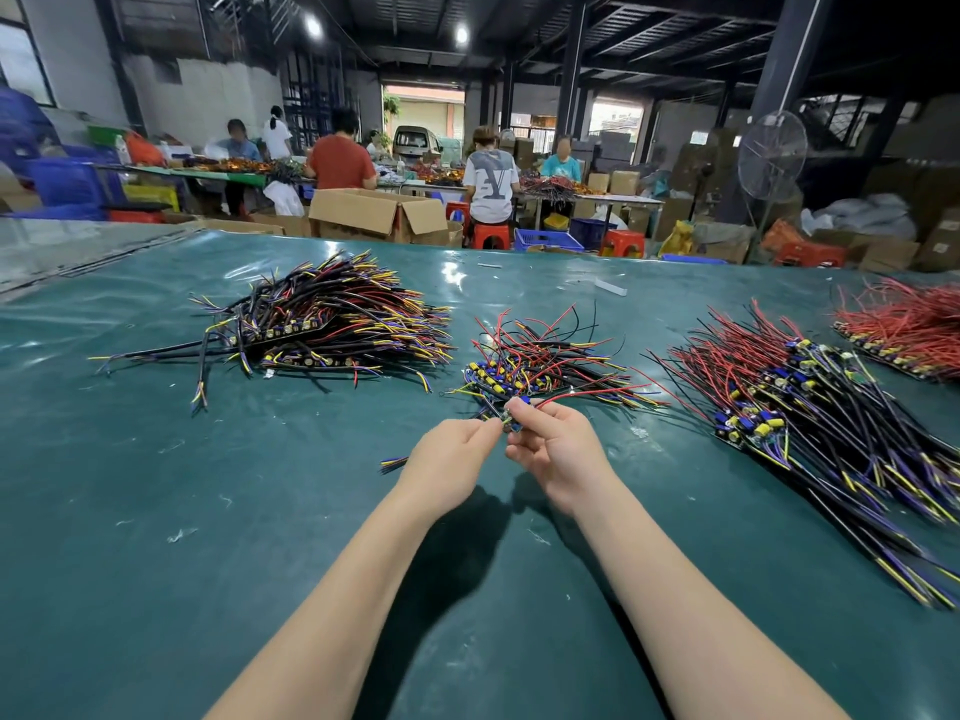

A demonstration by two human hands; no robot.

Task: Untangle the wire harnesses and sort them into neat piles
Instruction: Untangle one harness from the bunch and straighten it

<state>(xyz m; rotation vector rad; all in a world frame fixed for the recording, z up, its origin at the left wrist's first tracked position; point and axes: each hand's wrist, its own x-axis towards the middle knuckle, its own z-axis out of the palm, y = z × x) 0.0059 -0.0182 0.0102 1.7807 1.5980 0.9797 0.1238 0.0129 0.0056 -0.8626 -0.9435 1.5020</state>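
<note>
Both hands meet over the green table (208,511) and pinch one wire harness (511,420), a small circuit board with red wires running right and a striped cable end sticking out left. My left hand (452,459) holds its left side, my right hand (553,446) its right side. Just beyond lies a small tangled pile (540,363) of harnesses. A large black-and-yellow pile (332,319) sits at the far left. A long red-and-black pile (810,407) lies to the right, and a red-wire pile (909,324) at the far right.
A white scrap (610,286) and small bits of debris lie on the table. Behind the table stand an open cardboard box (374,213), red stools, blue crates, a standing fan (771,158) and several people working at other tables.
</note>
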